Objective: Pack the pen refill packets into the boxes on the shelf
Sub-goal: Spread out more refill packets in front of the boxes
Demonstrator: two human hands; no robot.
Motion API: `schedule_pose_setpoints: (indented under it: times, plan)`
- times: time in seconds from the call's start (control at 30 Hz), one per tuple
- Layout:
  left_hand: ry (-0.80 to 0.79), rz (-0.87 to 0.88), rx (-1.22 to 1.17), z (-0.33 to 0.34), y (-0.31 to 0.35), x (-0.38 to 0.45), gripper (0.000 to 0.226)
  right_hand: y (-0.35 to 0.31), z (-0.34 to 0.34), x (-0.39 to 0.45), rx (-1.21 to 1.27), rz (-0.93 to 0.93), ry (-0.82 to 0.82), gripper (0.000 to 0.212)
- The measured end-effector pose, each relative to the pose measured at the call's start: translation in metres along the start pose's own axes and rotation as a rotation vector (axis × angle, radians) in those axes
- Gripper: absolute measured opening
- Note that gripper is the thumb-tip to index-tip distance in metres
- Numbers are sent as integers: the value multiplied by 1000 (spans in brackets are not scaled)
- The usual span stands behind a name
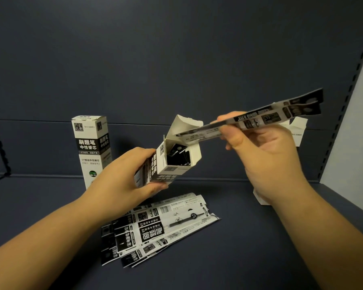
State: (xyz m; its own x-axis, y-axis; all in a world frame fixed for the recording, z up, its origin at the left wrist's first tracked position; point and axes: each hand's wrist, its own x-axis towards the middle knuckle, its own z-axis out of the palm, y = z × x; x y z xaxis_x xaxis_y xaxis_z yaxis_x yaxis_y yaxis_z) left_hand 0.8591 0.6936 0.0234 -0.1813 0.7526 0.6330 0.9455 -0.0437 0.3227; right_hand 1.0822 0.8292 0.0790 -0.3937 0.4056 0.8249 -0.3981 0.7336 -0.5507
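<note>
Left hand (pixel 132 176) gripped the open black-and-white cardboard box (pixel 172 162) around its lower body, fingers curled under it, and held it tilted with the mouth towards the camera and its top flaps (pixel 184 126) up. Right hand (pixel 266 151) pinched a bunch of long flat black-and-white printed refill packets (pixel 260 118), thumb on the near side, and held them nearly level. Their left ends lay against the raised flap just above the box mouth, their right ends stuck out past the hand. Exact count in that bunch: at least two, can't tell beyond that.

Inside the box: dark packet ends (pixel 179 155) already stacked, number unclear.

Each packet was a narrow strip with a black header panel at one end, white body, bold Chinese lettering and a barcode.

On the dark blue shelf (pixel 260 237), just below the left hand, lay a loose fanned pile of the same packets (pixel 155 225), roughly five or six, overlapping.

Boxes counted: three. One in hand, one closed upright box (pixel 90 141) standing behind the left hand, and one white box (pixel 298 130) mostly hidden behind the right hand, with a flap visible.
</note>
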Motion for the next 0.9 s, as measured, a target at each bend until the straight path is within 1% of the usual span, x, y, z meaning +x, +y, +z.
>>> schedule_pose_setpoints:
  times: [0.13,0.27,0.43,0.47,0.5,0.57,0.6,0.7,0.8,0.87,0.9]
  plan:
    - [-5,1,3,0,-1,0,67,1,0,0,-67,-32,-18,15]
    - [-29,21,8,0,0,0,69,1,3,-3,-127,-31,-79,14]
    - [-61,50,21,2,1,-1,66,10,10,-7,-178,32,-137,11]
    - [-67,57,20,2,1,-1,66,11,13,-8,-198,37,-166,11]
    - [-73,67,21,3,2,-1,65,13,16,-9,-225,45,-208,17]
    - [-73,83,26,4,2,-1,63,16,22,-11,-223,111,-266,24]
    - [-64,84,22,4,2,-1,63,16,23,-11,-205,139,-273,22]
    - [-34,53,-7,3,2,-1,64,15,21,-10,-193,74,-224,21]
    - [-31,58,-5,3,4,-1,64,14,19,-8,-106,67,-173,13]
    - [-42,68,-10,4,6,-1,64,16,20,-8,-154,103,-194,6]
    - [-46,69,-12,4,7,-1,65,16,21,-9,-207,121,-231,8]
